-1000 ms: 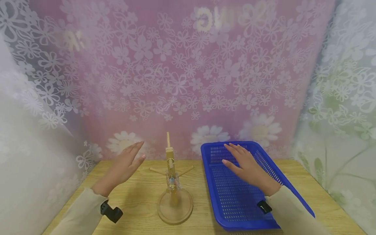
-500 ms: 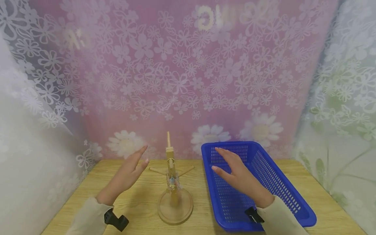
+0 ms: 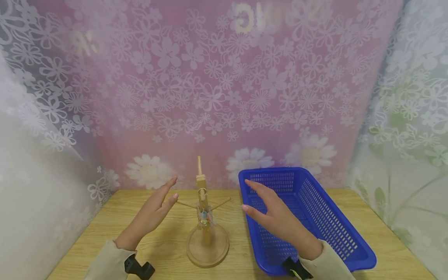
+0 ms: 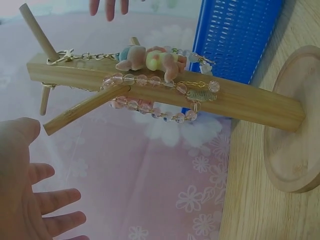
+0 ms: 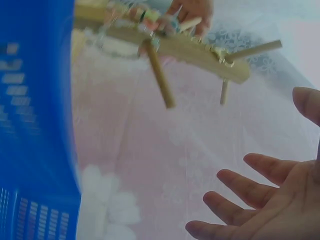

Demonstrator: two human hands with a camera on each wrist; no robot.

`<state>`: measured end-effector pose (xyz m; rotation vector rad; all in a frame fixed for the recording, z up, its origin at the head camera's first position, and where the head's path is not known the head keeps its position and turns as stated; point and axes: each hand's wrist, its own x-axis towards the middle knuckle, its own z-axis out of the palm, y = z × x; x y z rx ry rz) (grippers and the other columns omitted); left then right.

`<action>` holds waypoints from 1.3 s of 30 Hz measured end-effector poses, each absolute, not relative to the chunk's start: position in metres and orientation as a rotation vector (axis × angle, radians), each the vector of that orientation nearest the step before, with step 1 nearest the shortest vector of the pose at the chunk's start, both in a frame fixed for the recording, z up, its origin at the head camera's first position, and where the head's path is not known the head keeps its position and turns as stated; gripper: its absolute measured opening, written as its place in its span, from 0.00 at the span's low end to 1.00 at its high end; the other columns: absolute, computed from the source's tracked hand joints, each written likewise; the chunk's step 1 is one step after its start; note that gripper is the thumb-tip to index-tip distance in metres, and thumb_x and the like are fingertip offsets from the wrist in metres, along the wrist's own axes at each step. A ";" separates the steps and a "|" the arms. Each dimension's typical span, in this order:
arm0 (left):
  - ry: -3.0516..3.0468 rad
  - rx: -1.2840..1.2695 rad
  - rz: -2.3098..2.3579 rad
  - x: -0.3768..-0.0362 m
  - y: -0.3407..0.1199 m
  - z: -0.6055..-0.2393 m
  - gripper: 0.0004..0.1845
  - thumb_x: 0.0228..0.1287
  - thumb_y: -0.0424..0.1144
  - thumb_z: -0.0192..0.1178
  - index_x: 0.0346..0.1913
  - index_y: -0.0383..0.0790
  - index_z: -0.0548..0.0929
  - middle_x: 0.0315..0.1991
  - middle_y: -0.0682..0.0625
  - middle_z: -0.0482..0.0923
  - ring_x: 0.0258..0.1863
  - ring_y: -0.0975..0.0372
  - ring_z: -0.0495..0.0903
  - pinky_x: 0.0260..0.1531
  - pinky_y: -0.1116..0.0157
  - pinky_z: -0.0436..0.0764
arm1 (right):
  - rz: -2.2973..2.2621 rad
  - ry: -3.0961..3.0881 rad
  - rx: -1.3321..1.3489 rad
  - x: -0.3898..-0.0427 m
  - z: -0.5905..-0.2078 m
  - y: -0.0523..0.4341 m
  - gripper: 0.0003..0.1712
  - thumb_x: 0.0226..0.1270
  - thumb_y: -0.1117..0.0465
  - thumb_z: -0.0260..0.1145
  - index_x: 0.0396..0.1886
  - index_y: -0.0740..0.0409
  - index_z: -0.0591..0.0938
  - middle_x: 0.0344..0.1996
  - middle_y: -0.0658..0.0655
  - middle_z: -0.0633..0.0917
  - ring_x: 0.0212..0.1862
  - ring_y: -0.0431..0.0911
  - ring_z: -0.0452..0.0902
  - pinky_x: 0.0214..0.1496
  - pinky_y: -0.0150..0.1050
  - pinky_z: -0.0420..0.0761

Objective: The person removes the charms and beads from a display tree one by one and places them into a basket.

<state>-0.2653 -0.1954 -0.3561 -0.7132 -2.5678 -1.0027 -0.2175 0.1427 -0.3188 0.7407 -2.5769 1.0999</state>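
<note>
Two bare hands hover above a pale wooden counter, one on each side of a small wooden stand, and neither touches it. We see the stand near the middle of the counter, closer to the front edge than the back. It has a round base, an upright post and thin pegs sticking out sideways.

Our left hand is raised just left of the stand, palm turned toward the post, its fingers straight and slightly spread, holding nothing. Our right hand floats just right of the stand, over the left rim of a blue plastic basket. Its fingers are likewise straight and apart, holding nothing.

From the left wrist view we can make out what hangs on the post: a bracelet of clear pink beads on a fine gold chain, looped around the wood, and a small soft pink and yellow charm resting against the post.

The blue basket sits on the right half of the counter, running from the back edge toward the front right corner, its slotted walls near the stand's base but apart from it. Behind the counter hangs a pink backdrop patterned with white flowers.
</note>
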 end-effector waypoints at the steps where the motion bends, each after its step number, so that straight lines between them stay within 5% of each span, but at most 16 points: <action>1: -2.562 -0.718 -1.008 -0.265 -0.195 -0.356 0.30 0.75 0.48 0.43 0.75 0.46 0.50 0.72 0.42 0.55 0.70 0.46 0.55 0.62 0.41 0.57 | 1.112 -2.576 0.741 -0.217 -0.319 0.140 0.37 0.67 0.47 0.60 0.72 0.49 0.60 0.70 0.59 0.61 0.70 0.60 0.53 0.62 0.66 0.58; 18: -2.544 -0.724 -1.040 -0.261 -0.193 -0.357 0.29 0.75 0.46 0.45 0.74 0.46 0.52 0.70 0.42 0.59 0.69 0.45 0.57 0.60 0.39 0.60 | 1.539 -2.554 0.595 -0.209 -0.331 0.103 0.38 0.67 0.48 0.62 0.72 0.50 0.60 0.71 0.55 0.61 0.71 0.56 0.55 0.67 0.59 0.57; 33: -2.549 -0.741 -1.170 -0.261 -0.194 -0.360 0.29 0.74 0.47 0.46 0.74 0.53 0.53 0.69 0.47 0.62 0.66 0.47 0.63 0.56 0.38 0.63 | 1.846 -2.327 0.471 -0.200 -0.352 0.070 0.39 0.61 0.56 0.67 0.68 0.61 0.62 0.66 0.64 0.66 0.67 0.62 0.59 0.64 0.60 0.61; 39: -2.491 -0.776 -1.239 -0.262 -0.192 -0.363 0.26 0.74 0.42 0.48 0.72 0.46 0.60 0.66 0.45 0.67 0.62 0.49 0.68 0.57 0.43 0.66 | 1.928 -2.329 0.446 -0.195 -0.368 0.058 0.43 0.60 0.55 0.68 0.71 0.60 0.57 0.69 0.62 0.61 0.69 0.61 0.55 0.66 0.60 0.57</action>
